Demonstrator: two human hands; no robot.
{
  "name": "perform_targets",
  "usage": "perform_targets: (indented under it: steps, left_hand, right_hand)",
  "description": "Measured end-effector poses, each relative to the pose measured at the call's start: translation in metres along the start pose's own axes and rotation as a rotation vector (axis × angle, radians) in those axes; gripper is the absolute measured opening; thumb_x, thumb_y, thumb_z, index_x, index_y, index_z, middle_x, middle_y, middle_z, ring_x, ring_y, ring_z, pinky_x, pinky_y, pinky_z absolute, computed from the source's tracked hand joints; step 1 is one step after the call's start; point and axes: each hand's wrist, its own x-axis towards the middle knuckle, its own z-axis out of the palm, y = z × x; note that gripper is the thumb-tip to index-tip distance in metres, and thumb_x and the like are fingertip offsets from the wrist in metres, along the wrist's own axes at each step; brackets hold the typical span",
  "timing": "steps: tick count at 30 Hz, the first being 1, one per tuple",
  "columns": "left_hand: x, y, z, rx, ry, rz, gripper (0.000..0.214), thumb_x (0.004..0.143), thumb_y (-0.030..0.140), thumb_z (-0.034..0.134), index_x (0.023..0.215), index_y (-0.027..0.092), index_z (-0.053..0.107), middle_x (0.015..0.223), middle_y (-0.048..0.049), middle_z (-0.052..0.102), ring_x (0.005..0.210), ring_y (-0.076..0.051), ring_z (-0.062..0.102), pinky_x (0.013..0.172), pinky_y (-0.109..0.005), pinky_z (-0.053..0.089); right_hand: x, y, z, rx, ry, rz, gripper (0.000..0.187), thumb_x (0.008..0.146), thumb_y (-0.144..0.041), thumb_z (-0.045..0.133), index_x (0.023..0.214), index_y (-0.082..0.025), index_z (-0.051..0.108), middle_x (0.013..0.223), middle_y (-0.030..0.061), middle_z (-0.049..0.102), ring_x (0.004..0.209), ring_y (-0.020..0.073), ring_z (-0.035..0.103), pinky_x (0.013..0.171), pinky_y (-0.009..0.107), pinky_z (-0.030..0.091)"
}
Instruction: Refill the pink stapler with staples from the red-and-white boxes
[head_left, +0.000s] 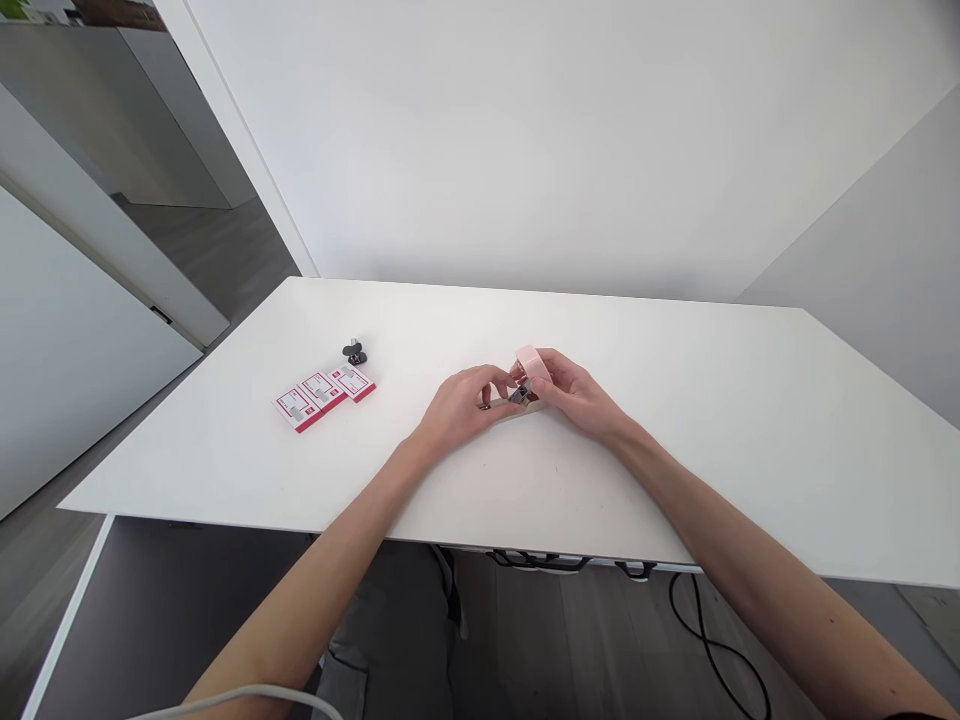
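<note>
My two hands meet over the middle of the white table (675, 440). My right hand (574, 392) is closed around a small pink object (529, 358) with a rounded top. My left hand (459, 405) pinches a small dark metal piece (519, 395) at the base of the pink object. A thin flat pale strip (517, 409) lies on the table under the fingers. What the pink object is cannot be made out.
To the left lie three red and white packets (322, 393) side by side, with a small black clip-like item (355, 352) just behind them. Black cables (705, 640) hang under the table's front edge. A white cable (247, 695) crosses the bottom left.
</note>
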Motion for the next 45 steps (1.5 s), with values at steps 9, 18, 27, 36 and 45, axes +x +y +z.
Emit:
perform_targets:
  steps: [9, 18, 27, 36, 45]
  left_hand:
    - [-0.0017, 0.0012, -0.0009, 0.033, -0.032, 0.081, 0.015, 0.096, 0.039, 0.074, 0.104, 0.026, 0.072, 0.098, 0.0017, 0.074, 0.073, -0.014, 0.058, 0.076, -0.031, 0.046]
    - [-0.0024, -0.0001, -0.0001, -0.017, -0.062, 0.084, 0.018, 0.100, 0.040, 0.067, 0.106, 0.026, 0.075, 0.099, -0.0017, 0.073, 0.078, -0.016, 0.060, 0.076, -0.032, 0.047]
    - [-0.0019, -0.0005, -0.0011, -0.067, -0.093, 0.117, 0.020, 0.105, 0.036, 0.057, 0.102, 0.025, 0.073, 0.098, -0.0023, 0.069, 0.079, -0.017, 0.060, 0.073, -0.031, 0.044]
    - [-0.0013, -0.0014, -0.0009, -0.071, -0.112, 0.140, 0.023, 0.106, 0.040, 0.056, 0.105, 0.025, 0.073, 0.099, -0.0037, 0.063, 0.083, -0.018, 0.058, 0.075, -0.032, 0.044]
    - [-0.0003, 0.0013, -0.0006, -0.114, -0.105, 0.156, 0.020, 0.106, 0.036, 0.055, 0.106, 0.024, 0.072, 0.094, -0.0026, 0.062, 0.078, -0.017, 0.053, 0.073, -0.031, 0.043]
  right_hand:
    - [0.0001, 0.0024, -0.0027, 0.052, -0.050, 0.021, 0.049, 0.095, -0.062, 0.073, 0.133, -0.033, 0.069, 0.128, 0.0067, 0.073, 0.118, 0.0294, 0.068, 0.101, 0.046, 0.056]
    - [0.0005, 0.0039, -0.0044, 0.068, -0.068, 0.017, 0.050, 0.094, -0.061, 0.076, 0.135, -0.033, 0.070, 0.127, 0.0064, 0.074, 0.119, 0.0301, 0.068, 0.101, 0.046, 0.056]
    - [-0.0004, 0.0007, -0.0025, 0.072, -0.113, -0.007, 0.047, 0.095, -0.061, 0.074, 0.131, -0.032, 0.070, 0.127, 0.0061, 0.073, 0.116, 0.0286, 0.069, 0.101, 0.045, 0.054]
    - [0.0005, 0.0034, -0.0051, 0.111, -0.166, -0.040, 0.036, 0.099, -0.052, 0.073, 0.128, -0.032, 0.070, 0.118, 0.0054, 0.071, 0.112, 0.0259, 0.065, 0.098, 0.042, 0.052]
    - [0.0008, 0.0048, -0.0068, 0.131, -0.192, -0.034, 0.038, 0.099, -0.053, 0.072, 0.130, -0.032, 0.070, 0.120, 0.0063, 0.072, 0.113, 0.0264, 0.066, 0.099, 0.044, 0.053]
